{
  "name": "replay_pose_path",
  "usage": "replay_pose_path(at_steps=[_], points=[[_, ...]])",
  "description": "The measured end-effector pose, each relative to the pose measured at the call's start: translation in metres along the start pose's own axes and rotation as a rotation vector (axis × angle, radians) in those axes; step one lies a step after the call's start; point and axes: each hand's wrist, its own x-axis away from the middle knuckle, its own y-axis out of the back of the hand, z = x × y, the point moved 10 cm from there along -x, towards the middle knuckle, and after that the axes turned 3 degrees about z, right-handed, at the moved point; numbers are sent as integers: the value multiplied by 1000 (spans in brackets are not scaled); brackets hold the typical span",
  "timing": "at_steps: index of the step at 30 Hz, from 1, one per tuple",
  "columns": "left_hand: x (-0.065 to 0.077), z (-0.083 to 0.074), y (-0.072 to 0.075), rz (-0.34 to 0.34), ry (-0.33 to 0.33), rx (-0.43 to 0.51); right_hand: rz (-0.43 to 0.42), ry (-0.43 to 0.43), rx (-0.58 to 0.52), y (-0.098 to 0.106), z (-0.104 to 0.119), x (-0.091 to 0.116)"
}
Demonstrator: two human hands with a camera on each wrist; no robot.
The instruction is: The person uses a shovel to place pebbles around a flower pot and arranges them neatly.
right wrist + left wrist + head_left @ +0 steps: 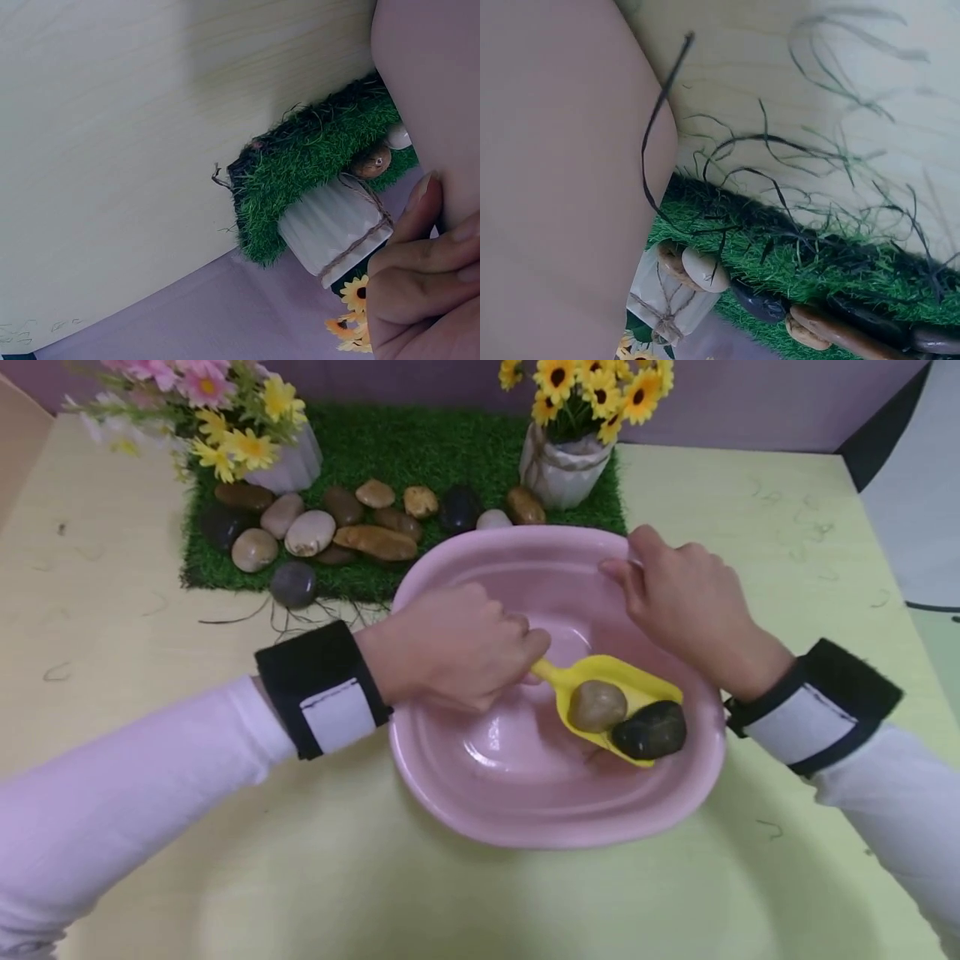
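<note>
My left hand (457, 647) reaches over the pink basin (525, 831) and grips the handle of a yellow scoop (592, 668). In the scoop lie a round brown stone (598, 706) and a larger dark stone (651, 730), over the basin's right part in the head view. The right hand (686, 597) pinches the basin's far right rim, its thumb on the inner side. In the right wrist view, curled fingers (420, 277) show at the right edge. The left wrist view has only bare skin along its left side, with the scoop hidden.
Behind the basin, an artificial grass mat (427, 452) carries several stones (310, 533). A white pot of yellow flowers (566, 468) stands at its right, a pot of pink and yellow flowers (288, 464) at its left. Loose strands (277, 614) litter the pale table (150, 652).
</note>
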Motion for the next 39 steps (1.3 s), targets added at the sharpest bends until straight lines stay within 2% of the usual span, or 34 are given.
replay_pose_path(at_steps=[12, 20, 27, 34, 39], points=[[1, 1, -2, 15, 2, 26, 32, -14, 10, -1, 1, 1], [0, 0, 0, 22, -3, -25, 48, 1, -18, 0, -1, -1], [0, 6, -3, 52, 25, 48, 119, 27, -85, -7, -2, -5], [2, 12, 2, 24, 58, 99, 125, -13, -125, -7, -7, -4], [6, 18, 11, -38, 86, 124, 124, -33, -129, -5, -8, -3]])
